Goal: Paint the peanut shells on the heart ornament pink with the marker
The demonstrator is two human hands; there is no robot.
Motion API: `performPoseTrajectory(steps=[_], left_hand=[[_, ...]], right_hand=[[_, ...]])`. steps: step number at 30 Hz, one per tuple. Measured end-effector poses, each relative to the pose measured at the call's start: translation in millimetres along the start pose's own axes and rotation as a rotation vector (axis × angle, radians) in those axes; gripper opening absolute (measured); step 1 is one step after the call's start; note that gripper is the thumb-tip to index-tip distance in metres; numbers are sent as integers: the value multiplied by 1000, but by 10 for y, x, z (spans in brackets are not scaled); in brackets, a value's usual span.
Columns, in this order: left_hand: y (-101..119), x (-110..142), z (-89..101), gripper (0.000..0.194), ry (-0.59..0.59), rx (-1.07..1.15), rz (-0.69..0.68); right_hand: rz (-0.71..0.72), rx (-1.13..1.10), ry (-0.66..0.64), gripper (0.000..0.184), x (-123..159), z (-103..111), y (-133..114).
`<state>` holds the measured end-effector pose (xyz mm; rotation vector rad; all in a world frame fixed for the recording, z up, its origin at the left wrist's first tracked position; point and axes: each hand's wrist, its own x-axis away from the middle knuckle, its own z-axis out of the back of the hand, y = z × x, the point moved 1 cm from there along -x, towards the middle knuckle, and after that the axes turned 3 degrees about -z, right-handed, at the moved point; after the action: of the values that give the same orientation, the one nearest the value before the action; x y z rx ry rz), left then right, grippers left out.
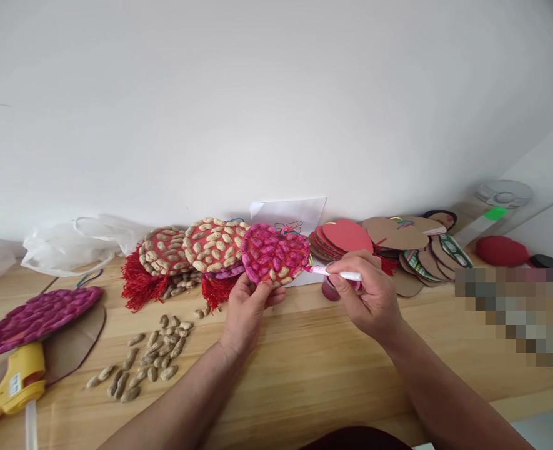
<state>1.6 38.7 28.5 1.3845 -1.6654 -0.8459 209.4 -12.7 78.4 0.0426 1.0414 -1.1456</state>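
My left hand (250,309) is closed on the lower edge of a heart-shaped board (276,250) covered with peanuts. Most of its peanuts are coloured magenta; a few along the bottom are still tan. In my right hand (370,297) is a white-handled paintbrush (320,270), pinched between thumb and fingers. The brush's magenta tip is at the board's right edge; whether it touches is hard to tell. A small cup of magenta paint (331,291) stands behind my right hand, partly hidden by it.
Uncoloured peanut boards (214,245) with red tassels (140,281) lie left of centre. Loose peanuts (164,344) are scattered nearer me. A yellow glue gun (18,381) and a magenta peanut board (46,315) lie far left. Cardboard shapes (398,232) and red hearts (346,236) are stacked right.
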Motion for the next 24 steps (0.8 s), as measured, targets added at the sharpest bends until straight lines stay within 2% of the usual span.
performPoseTrajectory(steps=[4, 11, 13, 15, 19, 24], left_hand=[[-3, -8, 9, 50, -5, 19, 11], [25, 2, -8, 48, -6, 35, 26], [28, 5, -9, 48, -11, 26, 33], [27, 6, -7, 49, -12, 12, 35], [26, 6, -5, 49, -14, 3, 29], [21, 6, -1, 48, -15, 6, 25]], right_hand=[[25, 4, -19, 8, 0, 2, -11], [-51, 48, 175, 3, -43, 190, 32], [-99, 110, 217, 8, -70, 249, 64], [-159, 189, 172, 12, -100, 272, 103], [-259, 272, -8, 12, -127, 239, 179], [-288, 355, -124, 11, -92, 172, 246]])
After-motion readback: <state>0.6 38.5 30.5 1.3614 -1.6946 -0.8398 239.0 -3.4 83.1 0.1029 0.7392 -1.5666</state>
